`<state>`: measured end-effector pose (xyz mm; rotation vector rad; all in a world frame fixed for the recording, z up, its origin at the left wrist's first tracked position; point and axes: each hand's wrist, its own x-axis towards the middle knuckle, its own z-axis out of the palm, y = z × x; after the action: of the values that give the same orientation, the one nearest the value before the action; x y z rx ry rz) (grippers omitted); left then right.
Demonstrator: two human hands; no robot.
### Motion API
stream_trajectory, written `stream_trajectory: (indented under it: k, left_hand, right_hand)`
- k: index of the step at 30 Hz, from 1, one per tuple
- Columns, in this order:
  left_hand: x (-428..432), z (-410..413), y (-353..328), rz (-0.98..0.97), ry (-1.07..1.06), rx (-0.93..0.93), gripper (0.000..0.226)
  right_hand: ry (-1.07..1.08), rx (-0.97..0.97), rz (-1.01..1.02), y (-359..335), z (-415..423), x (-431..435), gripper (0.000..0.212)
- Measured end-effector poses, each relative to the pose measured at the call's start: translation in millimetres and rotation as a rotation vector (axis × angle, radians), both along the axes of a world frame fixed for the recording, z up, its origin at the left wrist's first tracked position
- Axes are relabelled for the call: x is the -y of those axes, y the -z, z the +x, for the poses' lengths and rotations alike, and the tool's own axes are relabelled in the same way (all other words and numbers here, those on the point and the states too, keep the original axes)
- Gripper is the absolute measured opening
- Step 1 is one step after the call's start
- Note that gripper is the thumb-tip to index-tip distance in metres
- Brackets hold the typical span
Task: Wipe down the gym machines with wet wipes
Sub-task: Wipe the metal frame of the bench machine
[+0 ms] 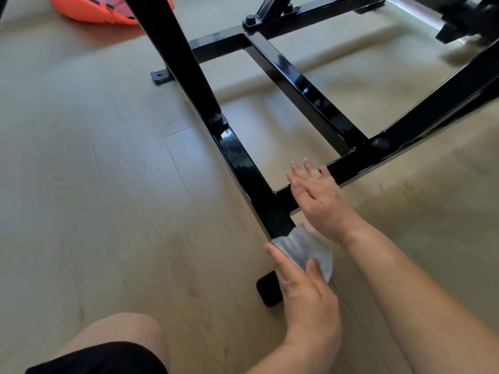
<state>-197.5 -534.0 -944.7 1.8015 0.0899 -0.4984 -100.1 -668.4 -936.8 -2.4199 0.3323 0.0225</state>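
Centrally, the left hand (302,290) presses a pinched grey wet wipe (302,247) onto the near end of the black machine frame (237,157), while the right hand (321,203), fingers straight, lies over the adjoining crossbar (359,160).

This looks like a workout room, perhaps in a home: pale wood-look plank flooring (94,171) runs underfoot, and a glossy black square-tube steel machine frame (305,90), bolted at its joints, stands on it.
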Motion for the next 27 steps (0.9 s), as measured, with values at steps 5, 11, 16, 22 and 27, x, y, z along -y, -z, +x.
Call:
stream_trajectory:
  k: [5, 11, 16, 22, 27]
  left_hand:
    - [-0.1, 121.3, 10.8, 0.067, 0.006, -0.022, 0.075]
    - [-26.4, 43.5, 4.3, 0.106, 0.171, 0.158, 0.061]
    - [-85.6, -6.8, 4.6, 0.135, 0.242, 0.037, 0.043]
    - [-86.4, 33.2, 76.0, 0.643, 0.694, 0.262, 0.067]
    - [-104.7, 10.5, 103.0, 0.709, 0.852, 0.515, 0.069]
  right_hand:
    - [0.273, 0.177, 0.170, 7.8, -52.0, -25.7, 0.052]
    - [0.515, 0.273, 0.318, 13.0, -77.4, -51.0, 0.040]
    - [0.634, 0.139, 0.444, 19.9, -91.2, -52.1, 0.032]
    - [0.830, 0.131, 0.579, 36.9, -105.4, -47.2, 0.038]
    - [0.858, 0.042, 0.565, 43.4, -115.5, -38.6, 0.040]
